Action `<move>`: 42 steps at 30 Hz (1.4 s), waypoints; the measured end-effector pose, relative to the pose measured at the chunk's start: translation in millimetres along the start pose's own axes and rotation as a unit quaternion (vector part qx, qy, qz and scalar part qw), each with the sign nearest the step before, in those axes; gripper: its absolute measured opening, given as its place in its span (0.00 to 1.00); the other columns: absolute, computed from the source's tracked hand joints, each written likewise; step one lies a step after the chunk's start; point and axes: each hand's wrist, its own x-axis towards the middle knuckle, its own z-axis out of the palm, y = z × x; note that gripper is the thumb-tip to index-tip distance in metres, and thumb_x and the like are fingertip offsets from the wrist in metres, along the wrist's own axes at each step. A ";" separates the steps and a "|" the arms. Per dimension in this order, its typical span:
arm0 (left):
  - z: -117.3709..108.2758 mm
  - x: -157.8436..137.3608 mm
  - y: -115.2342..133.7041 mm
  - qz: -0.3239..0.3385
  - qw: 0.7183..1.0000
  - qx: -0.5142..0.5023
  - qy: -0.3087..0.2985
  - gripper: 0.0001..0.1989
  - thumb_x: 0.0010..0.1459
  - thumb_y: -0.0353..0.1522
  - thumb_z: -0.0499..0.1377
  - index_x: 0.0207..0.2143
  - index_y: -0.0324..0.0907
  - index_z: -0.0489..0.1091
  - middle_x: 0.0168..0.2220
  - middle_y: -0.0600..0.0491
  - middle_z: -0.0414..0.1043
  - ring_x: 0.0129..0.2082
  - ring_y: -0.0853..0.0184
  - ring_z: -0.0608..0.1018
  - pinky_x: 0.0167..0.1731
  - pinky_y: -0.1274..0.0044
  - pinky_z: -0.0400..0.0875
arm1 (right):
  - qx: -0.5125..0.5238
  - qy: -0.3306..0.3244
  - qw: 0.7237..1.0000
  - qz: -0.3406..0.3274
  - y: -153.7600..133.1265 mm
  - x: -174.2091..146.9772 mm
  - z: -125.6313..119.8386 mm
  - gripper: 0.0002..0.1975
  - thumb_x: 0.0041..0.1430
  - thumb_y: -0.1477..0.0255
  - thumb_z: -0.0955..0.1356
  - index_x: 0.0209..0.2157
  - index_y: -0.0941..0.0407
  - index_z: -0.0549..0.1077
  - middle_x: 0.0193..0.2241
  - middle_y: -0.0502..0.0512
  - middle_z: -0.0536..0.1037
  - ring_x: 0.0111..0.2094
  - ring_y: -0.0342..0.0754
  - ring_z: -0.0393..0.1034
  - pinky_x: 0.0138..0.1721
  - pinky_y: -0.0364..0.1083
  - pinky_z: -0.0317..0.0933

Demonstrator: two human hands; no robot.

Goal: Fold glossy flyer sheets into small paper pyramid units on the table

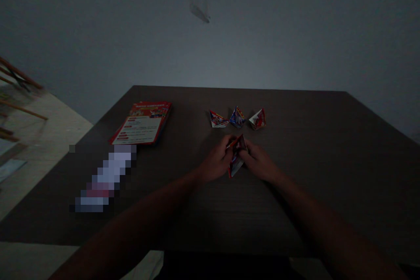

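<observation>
One head-worn camera here, looking forward and down from above the desk [328, 148], near its front edge, facing the far wall [98, 30]; both forearms reach in from below.

Pixelated block [105, 178] at eight o'clock hides something; folded paper [236, 159] at centre half buried between dim fingers [229, 142].

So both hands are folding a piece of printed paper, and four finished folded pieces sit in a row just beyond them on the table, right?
Not quite: the head view shows three folded pieces in the row, not four. The rest holds: the left hand and right hand hold a piece of printed paper between them above the dark table.
</observation>
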 end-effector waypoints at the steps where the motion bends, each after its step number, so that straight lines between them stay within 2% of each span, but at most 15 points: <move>1: -0.1 -0.1 0.6 -0.005 1.000 -0.003 0.002 0.16 0.61 0.30 0.45 0.51 0.42 0.59 0.47 0.49 0.67 0.48 0.66 0.70 0.49 0.74 0.64 | 0.001 -0.002 1.000 -0.002 -0.5 0.0 -0.1 0.07 0.56 0.73 0.57 0.34 0.57 0.65 0.26 0.48 0.66 0.27 0.43 0.60 0.31 0.43 0.55; 11: -0.7 0.5 1.1 -0.023 1.000 -0.009 0.010 0.16 0.60 0.29 0.45 0.50 0.41 0.60 0.47 0.51 0.67 0.47 0.68 0.70 0.48 0.76 0.64 | 0.021 0.003 1.000 -0.012 4.4 0.5 0.2 0.07 0.56 0.72 0.58 0.35 0.57 0.65 0.25 0.48 0.67 0.27 0.43 0.60 0.30 0.43 0.55; 22: 1.6 3.1 -10.5 -0.026 0.996 -0.074 0.034 0.17 0.57 0.27 0.49 0.50 0.42 0.62 0.48 0.50 0.68 0.49 0.67 0.70 0.49 0.74 0.64 | 0.076 0.022 0.997 0.013 16.0 0.8 3.2 0.07 0.57 0.71 0.61 0.36 0.57 0.67 0.27 0.48 0.68 0.28 0.42 0.62 0.30 0.42 0.57; 31: -1.4 0.4 -0.5 -0.029 0.999 -0.024 0.017 0.18 0.57 0.27 0.48 0.51 0.41 0.63 0.44 0.51 0.71 0.41 0.67 0.73 0.42 0.76 0.67 | 0.076 0.041 0.996 0.032 10.8 0.1 3.3 0.09 0.58 0.66 0.61 0.34 0.56 0.67 0.24 0.47 0.68 0.24 0.42 0.62 0.27 0.41 0.56; 37: -1.1 1.7 -2.2 -0.034 0.999 0.007 0.041 0.18 0.58 0.28 0.48 0.51 0.39 0.63 0.49 0.49 0.68 0.49 0.65 0.70 0.50 0.73 0.64 | 0.064 0.046 0.996 0.029 11.2 0.0 3.9 0.09 0.58 0.66 0.62 0.38 0.56 0.66 0.27 0.49 0.70 0.27 0.43 0.64 0.28 0.42 0.57; 42: -2.0 2.2 -2.9 -0.041 0.997 0.040 0.053 0.18 0.58 0.29 0.48 0.51 0.40 0.64 0.49 0.48 0.69 0.49 0.64 0.71 0.51 0.71 0.63 | 0.002 0.071 0.997 0.012 3.3 -1.9 0.1 0.11 0.58 0.63 0.63 0.37 0.56 0.66 0.27 0.49 0.69 0.26 0.43 0.62 0.27 0.42 0.55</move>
